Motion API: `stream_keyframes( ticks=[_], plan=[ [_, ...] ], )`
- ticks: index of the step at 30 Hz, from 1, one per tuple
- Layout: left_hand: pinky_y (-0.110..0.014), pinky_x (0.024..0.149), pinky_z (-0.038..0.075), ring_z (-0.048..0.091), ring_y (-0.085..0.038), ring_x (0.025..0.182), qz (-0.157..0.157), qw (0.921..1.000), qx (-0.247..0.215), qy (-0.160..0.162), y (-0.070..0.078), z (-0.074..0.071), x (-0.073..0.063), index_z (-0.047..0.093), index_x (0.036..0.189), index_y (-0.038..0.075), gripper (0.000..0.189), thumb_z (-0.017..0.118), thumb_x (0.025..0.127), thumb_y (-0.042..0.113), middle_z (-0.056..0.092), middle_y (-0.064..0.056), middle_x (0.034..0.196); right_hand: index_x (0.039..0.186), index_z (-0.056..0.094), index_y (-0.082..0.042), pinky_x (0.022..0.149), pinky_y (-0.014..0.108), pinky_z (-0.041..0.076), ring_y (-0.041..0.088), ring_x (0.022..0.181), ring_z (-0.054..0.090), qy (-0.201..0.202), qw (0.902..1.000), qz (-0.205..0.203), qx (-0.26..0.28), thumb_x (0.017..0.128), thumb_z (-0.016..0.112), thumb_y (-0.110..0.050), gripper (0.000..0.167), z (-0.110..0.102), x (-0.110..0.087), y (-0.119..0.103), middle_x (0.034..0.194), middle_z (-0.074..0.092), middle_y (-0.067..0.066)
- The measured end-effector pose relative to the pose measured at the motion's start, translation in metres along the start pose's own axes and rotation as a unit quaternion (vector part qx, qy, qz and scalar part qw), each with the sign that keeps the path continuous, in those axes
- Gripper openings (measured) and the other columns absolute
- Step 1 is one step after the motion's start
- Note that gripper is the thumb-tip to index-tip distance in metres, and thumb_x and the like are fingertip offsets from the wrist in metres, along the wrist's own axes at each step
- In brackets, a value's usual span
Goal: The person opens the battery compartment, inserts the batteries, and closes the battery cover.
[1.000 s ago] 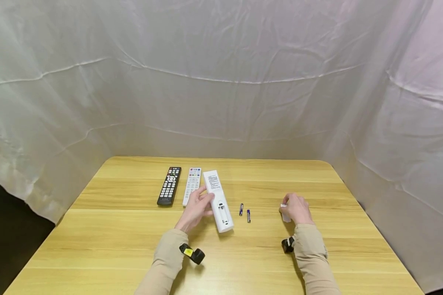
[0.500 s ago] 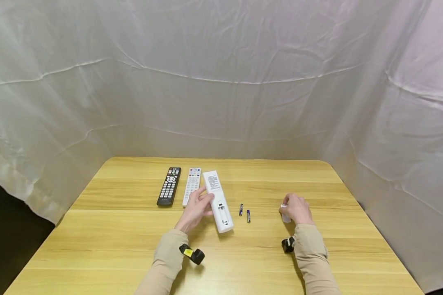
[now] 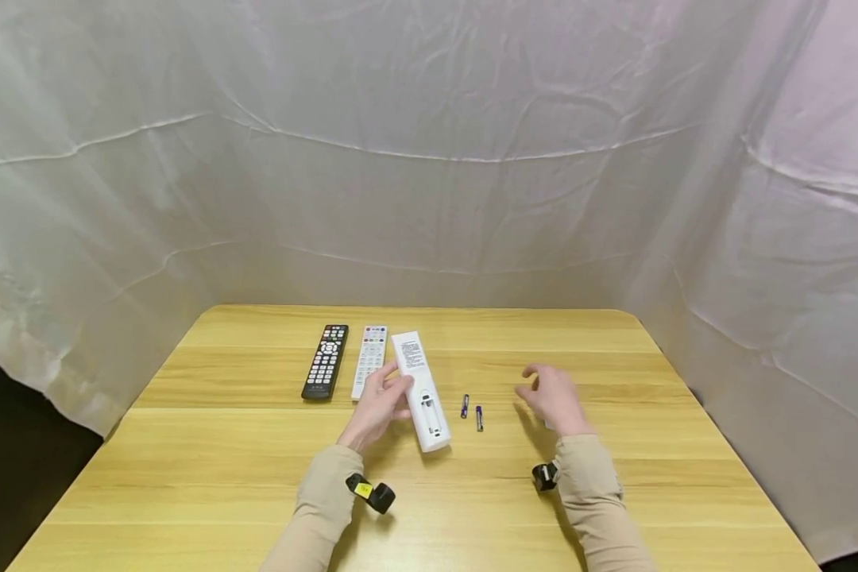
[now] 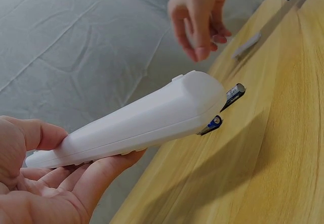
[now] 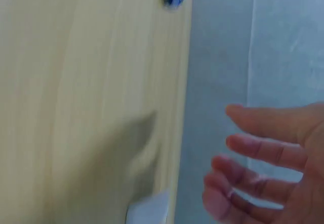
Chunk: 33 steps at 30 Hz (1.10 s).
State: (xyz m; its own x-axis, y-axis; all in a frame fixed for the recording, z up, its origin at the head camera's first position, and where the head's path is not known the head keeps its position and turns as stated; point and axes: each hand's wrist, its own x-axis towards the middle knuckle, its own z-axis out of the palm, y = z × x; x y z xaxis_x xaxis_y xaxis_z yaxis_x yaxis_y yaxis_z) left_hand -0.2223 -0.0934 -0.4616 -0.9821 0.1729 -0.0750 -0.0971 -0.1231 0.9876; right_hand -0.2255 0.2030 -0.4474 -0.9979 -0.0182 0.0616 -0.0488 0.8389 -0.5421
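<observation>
My left hand (image 3: 379, 405) grips a white remote control (image 3: 420, 389) by its side, thumb on top. The remote's back faces up, and its bare battery compartment shows at the near end. Two blue batteries lie on the table right of it, one battery (image 3: 465, 406) slightly farther away than the other battery (image 3: 480, 419). Above the table, my right hand (image 3: 554, 397) is empty, its fingers loosely bent and apart. Beneath it lies a small white battery cover (image 4: 247, 45), mostly hidden by the hand in the head view.
A black remote (image 3: 325, 362) and another white remote (image 3: 369, 361) lie face up at the left, the latter partly behind my left hand. The wooden table (image 3: 472, 508) is bordered by a pale hanging curtain (image 3: 429, 199).
My right hand has let go of the white battery cover and moved left, toward the batteries. The left hand still holds the remote in the same place.
</observation>
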Motion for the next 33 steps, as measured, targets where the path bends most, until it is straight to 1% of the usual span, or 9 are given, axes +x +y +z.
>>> stream_keyframes(
  ticks=[3,4,6,8,14,17,23,26,33],
  plan=[
    [-0.027,0.063,0.064,0.075,-0.025,0.092,-0.002,1.0,-0.001,0.001,0.0,0.0,0.0,0.04,0.152,0.004,0.051,0.049,0.101,0.006,0.065,-0.032,0.125,0.123,0.062,0.003,0.061,0.03,0.057,0.019,0.07,0.063,-0.046,0.9979,-0.005,0.046,0.091,0.07,-0.016,0.037,0.011,-0.001,-0.015,0.09,0.07,0.016],
    [-0.027,0.063,0.064,0.075,-0.025,0.093,-0.002,1.0,-0.001,0.001,0.0,0.0,0.0,0.04,0.152,0.004,0.051,0.049,0.101,0.006,0.065,-0.032,0.125,0.123,0.063,0.003,0.061,0.029,0.057,0.018,0.07,0.064,-0.06,0.9968,-0.009,0.052,0.092,0.07,-0.016,0.037,0.014,-0.001,-0.02,0.089,0.07,0.015],
    [-0.028,0.063,0.065,0.075,-0.026,0.093,-0.001,1.0,0.0,0.001,0.0,0.0,0.0,0.04,0.152,0.004,0.051,0.049,0.102,0.006,0.065,-0.033,0.125,0.122,0.064,0.002,0.063,0.028,0.057,0.016,0.071,0.063,-0.077,0.9957,-0.021,0.048,0.091,0.072,-0.017,0.037,0.022,-0.002,-0.026,0.087,0.071,0.012],
    [-0.028,0.064,0.065,0.075,-0.027,0.094,-0.003,1.0,0.0,0.0,0.0,0.0,0.0,0.04,0.152,0.004,0.051,0.049,0.102,0.006,0.065,-0.032,0.125,0.121,0.065,0.001,0.064,0.029,0.057,0.016,0.07,0.064,-0.088,0.9946,-0.032,0.045,0.089,0.074,-0.018,0.038,0.028,-0.003,-0.03,0.085,0.071,0.01],
    [-0.028,0.064,0.065,0.075,-0.027,0.094,-0.007,1.0,0.002,0.0,0.0,0.0,0.0,0.04,0.152,0.003,0.051,0.049,0.102,0.006,0.065,-0.032,0.126,0.125,0.064,-0.001,0.066,0.028,0.056,0.014,0.065,0.063,-0.109,0.9926,-0.032,0.043,0.088,0.075,-0.017,0.042,0.039,-0.004,-0.036,0.083,0.071,0.007],
    [-0.027,0.063,0.064,0.075,-0.025,0.093,-0.007,1.0,0.002,0.002,0.0,0.0,0.0,0.04,0.151,0.003,0.051,0.049,0.102,0.006,0.065,-0.032,0.126,0.124,0.064,-0.001,0.067,0.029,0.056,0.014,0.064,0.063,-0.114,0.992,-0.031,0.044,0.088,0.075,-0.016,0.041,0.042,-0.003,-0.036,0.084,0.071,0.008],
    [-0.028,0.064,0.065,0.075,-0.025,0.093,-0.007,1.0,0.001,0.003,-0.001,0.0,0.001,0.04,0.152,0.004,0.051,0.049,0.101,0.006,0.065,-0.032,0.126,0.12,0.067,-0.004,0.071,0.03,0.055,0.015,0.072,0.063,-0.114,0.9924,-0.025,0.039,0.089,0.075,-0.017,0.035,0.045,-0.001,-0.034,0.086,0.071,0.007],
    [-0.029,0.065,0.065,0.075,-0.027,0.095,-0.007,1.0,0.0,0.002,-0.001,0.0,0.001,0.04,0.152,0.003,0.051,0.049,0.101,0.006,0.065,-0.033,0.126,0.117,0.068,-0.005,0.07,0.03,0.054,0.016,0.073,0.062,-0.114,0.9925,-0.025,0.038,0.088,0.076,-0.018,0.033,0.046,0.0,-0.033,0.085,0.07,0.006],
    [-0.029,0.065,0.065,0.075,-0.028,0.096,-0.008,1.0,-0.002,-0.001,-0.001,0.0,0.001,0.04,0.151,0.003,0.051,0.049,0.101,0.005,0.065,-0.033,0.126,0.108,0.069,-0.006,0.064,0.027,0.048,0.016,0.069,0.059,-0.115,0.992,-0.028,0.044,0.089,0.075,-0.017,0.023,0.047,-0.001,-0.033,0.081,0.066,0.006]
  ],
)
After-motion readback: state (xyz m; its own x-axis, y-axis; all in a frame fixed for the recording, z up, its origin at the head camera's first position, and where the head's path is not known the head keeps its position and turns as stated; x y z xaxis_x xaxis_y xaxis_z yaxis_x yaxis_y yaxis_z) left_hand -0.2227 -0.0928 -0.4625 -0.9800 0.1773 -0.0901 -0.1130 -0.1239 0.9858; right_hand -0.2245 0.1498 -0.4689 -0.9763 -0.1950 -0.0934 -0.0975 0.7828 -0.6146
